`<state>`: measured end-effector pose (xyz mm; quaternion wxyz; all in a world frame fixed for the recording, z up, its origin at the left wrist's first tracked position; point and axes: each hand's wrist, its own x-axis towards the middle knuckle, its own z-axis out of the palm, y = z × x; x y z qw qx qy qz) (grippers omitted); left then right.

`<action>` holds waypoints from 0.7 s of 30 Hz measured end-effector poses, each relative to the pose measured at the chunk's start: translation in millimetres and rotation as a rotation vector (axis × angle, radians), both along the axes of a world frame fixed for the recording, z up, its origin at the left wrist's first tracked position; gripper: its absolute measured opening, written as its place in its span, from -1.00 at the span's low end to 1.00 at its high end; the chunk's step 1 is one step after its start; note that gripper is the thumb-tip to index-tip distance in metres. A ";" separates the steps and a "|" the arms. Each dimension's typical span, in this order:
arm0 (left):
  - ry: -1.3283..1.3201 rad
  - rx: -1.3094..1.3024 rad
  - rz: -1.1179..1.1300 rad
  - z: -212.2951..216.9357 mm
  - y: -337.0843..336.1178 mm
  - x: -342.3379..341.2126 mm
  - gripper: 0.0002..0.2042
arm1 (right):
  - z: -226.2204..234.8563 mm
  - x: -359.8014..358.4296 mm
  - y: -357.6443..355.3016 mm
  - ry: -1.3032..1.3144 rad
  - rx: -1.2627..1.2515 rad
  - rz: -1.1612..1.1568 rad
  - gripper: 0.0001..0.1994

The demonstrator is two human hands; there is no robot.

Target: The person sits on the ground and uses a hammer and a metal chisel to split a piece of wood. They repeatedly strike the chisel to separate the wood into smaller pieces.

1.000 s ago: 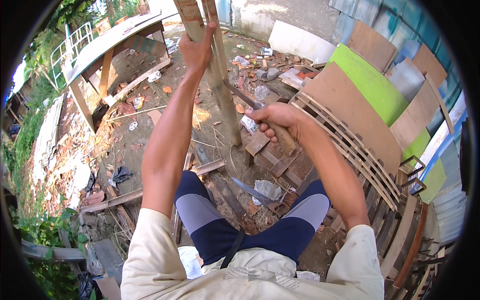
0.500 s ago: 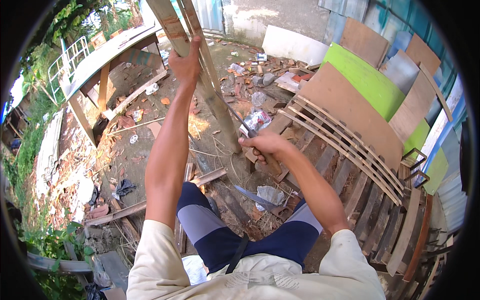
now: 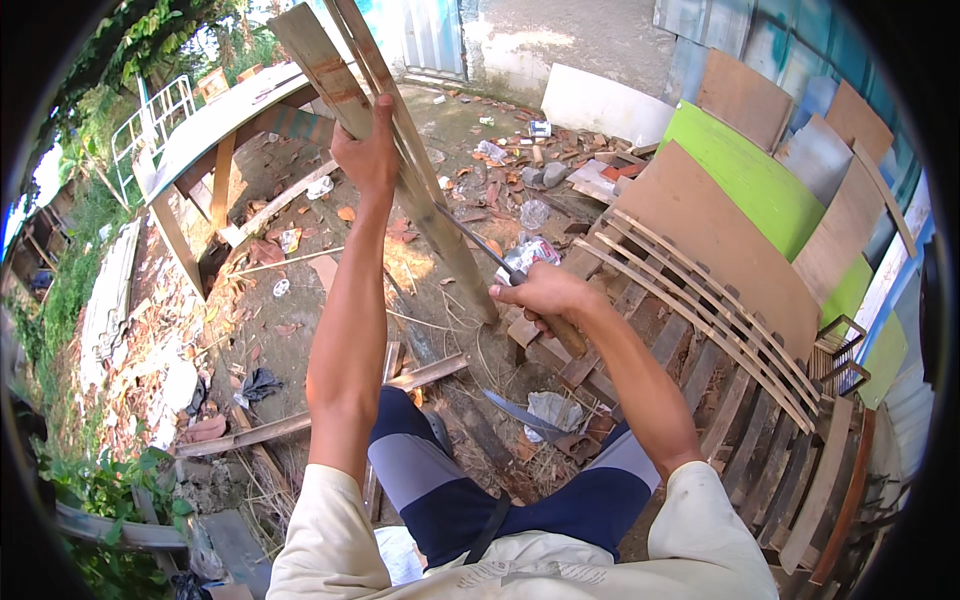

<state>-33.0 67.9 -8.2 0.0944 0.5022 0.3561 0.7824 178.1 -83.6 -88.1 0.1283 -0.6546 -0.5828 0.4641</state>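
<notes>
My left hand is wrapped round the upper part of a bamboo pole, which leans up and to the left with its foot low, near the wooden slats. The pole is split lengthwise, and a narrow strip stands apart from the wider piece. In my right hand is a long knife with a wooden handle. Its dark, thin blade points up-left and meets the bamboo at the split, below my left hand. How deep the blade sits cannot be made out.
Wooden slats form a low platform at right, with boards leaning behind. A curved grey blade-like piece lies between my legs. A wooden beam crosses the littered ground. A low table-like structure stands at far left.
The bamboo's top has tipped slightly further left. Both hands keep their grips, and the knife stays against the split. The whole view has shifted a little.
</notes>
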 end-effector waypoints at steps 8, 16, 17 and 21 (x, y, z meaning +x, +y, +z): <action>0.016 0.007 -0.082 -0.6 -15.3 21.9 -0.59 | -116.2 1.7 2.1 0.138 0.087 -0.113 -0.65; 0.086 -0.033 -0.114 -0.1 -10.2 15.2 -0.60 | -41.3 -24.3 -82.9 0.502 0.200 -0.193 -0.29; 0.080 -0.032 -0.121 2.0 -12.0 19.6 -0.60 | -53.1 -21.8 -85.9 0.358 0.462 -0.168 -0.31; 0.049 -0.007 -0.100 10.3 -11.9 19.2 -0.47 | -38.9 -14.5 -94.9 0.168 0.594 -0.116 -0.36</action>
